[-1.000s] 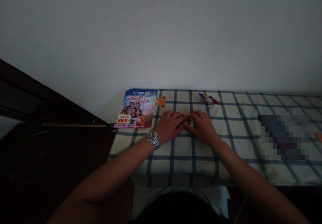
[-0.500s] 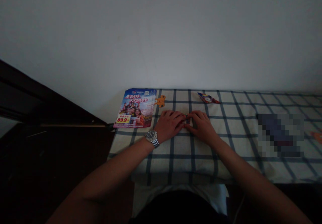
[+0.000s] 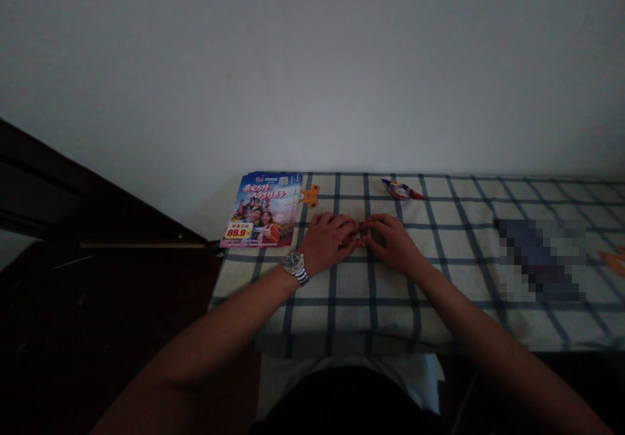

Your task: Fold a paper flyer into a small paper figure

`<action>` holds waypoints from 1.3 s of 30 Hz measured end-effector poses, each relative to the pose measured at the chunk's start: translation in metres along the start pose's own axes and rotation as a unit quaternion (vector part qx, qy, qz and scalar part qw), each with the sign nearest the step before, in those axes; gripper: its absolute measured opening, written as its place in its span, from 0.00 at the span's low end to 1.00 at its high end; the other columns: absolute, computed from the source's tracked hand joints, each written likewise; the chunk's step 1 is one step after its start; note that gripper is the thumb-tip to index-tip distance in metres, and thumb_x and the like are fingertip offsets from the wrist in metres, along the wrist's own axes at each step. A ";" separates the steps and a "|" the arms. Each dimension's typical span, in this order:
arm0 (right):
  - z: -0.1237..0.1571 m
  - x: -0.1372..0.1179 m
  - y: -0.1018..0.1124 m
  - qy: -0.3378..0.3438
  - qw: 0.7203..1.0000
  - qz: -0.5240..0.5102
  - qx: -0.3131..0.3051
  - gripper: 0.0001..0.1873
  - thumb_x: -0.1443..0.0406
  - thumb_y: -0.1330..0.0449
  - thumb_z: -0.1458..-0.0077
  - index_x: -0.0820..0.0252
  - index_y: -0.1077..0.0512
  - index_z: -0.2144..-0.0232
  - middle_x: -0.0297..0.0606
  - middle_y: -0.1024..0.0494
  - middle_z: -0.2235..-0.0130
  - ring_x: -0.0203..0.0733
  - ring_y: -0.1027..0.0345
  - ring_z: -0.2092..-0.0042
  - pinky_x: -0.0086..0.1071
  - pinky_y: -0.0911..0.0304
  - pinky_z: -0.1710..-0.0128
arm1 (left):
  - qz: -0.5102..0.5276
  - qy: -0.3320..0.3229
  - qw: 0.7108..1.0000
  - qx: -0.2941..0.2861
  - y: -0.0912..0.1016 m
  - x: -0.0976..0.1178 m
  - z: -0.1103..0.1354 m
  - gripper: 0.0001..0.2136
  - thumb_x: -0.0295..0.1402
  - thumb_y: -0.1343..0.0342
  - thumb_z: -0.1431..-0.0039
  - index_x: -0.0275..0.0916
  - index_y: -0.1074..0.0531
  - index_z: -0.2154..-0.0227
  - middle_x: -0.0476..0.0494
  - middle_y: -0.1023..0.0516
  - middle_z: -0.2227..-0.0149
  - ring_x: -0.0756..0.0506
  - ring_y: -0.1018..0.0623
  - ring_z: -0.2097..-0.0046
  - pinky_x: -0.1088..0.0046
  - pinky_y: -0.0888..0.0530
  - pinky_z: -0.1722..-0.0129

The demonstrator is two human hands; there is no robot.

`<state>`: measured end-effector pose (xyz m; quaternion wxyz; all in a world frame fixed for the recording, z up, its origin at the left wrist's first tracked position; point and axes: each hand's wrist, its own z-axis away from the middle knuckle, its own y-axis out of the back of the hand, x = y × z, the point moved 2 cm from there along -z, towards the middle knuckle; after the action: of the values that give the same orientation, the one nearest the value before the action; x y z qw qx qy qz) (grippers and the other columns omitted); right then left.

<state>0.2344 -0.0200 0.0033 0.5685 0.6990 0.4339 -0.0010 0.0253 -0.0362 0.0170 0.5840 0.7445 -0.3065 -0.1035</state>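
Observation:
My left hand (image 3: 329,238), a metal watch on its wrist, and my right hand (image 3: 392,240) meet low over the checked cloth. Between their fingertips is a small piece of folded printed paper (image 3: 360,228), mostly hidden by the fingers. Both hands are closed on it, thumbs towards me. Left of my left hand lies a stack of printed flyers (image 3: 263,210), with a blue top and a yellow price box. Beyond my right hand, a folded paper shape (image 3: 401,189) in blue, white and red rests on the cloth.
The blue-and-white checked cloth (image 3: 312,318) covers the table up to the white wall (image 3: 312,64). An orange bear figure (image 3: 309,196) shows beside the flyers. A blurred-out dark object (image 3: 540,259) lies at the right. Dark furniture (image 3: 73,187) stands at the left.
My fingers have shifted slightly on the small paper, and my right thumb is drawn in more. More of its colourful print shows between the fingertips. The flyers and folded shape stay put.

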 end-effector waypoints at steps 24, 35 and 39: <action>0.001 -0.005 -0.004 -0.019 0.999 0.039 0.008 0.15 0.55 0.35 0.39 0.52 0.26 0.52 0.44 0.26 0.49 0.56 0.32 0.45 0.52 0.35 0.43 | -0.005 -0.002 1.000 0.002 0.000 0.000 -0.001 0.15 0.43 0.45 0.33 0.47 0.27 0.47 0.47 0.24 0.45 0.38 0.29 0.48 0.55 0.34 0.49; 0.001 0.008 0.003 0.018 0.999 0.002 -0.047 0.16 0.59 0.38 0.36 0.51 0.28 0.47 0.44 0.28 0.46 0.54 0.33 0.42 0.52 0.36 0.41 | -0.001 0.000 1.000 0.003 -0.002 -0.001 -0.001 0.15 0.42 0.44 0.33 0.46 0.27 0.47 0.45 0.24 0.46 0.38 0.29 0.48 0.55 0.35 0.48; 0.002 0.009 0.005 0.021 0.999 0.005 -0.044 0.17 0.61 0.38 0.37 0.51 0.28 0.46 0.45 0.28 0.45 0.56 0.33 0.42 0.54 0.35 0.41 | 0.002 0.002 1.000 0.000 -0.002 0.000 -0.001 0.15 0.42 0.44 0.33 0.47 0.28 0.46 0.45 0.24 0.45 0.38 0.30 0.48 0.55 0.35 0.47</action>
<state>0.2445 -0.0161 0.0023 0.5895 0.6753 0.4417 0.0352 0.0262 -0.0349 0.0157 0.5848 0.7441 -0.3070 -0.1003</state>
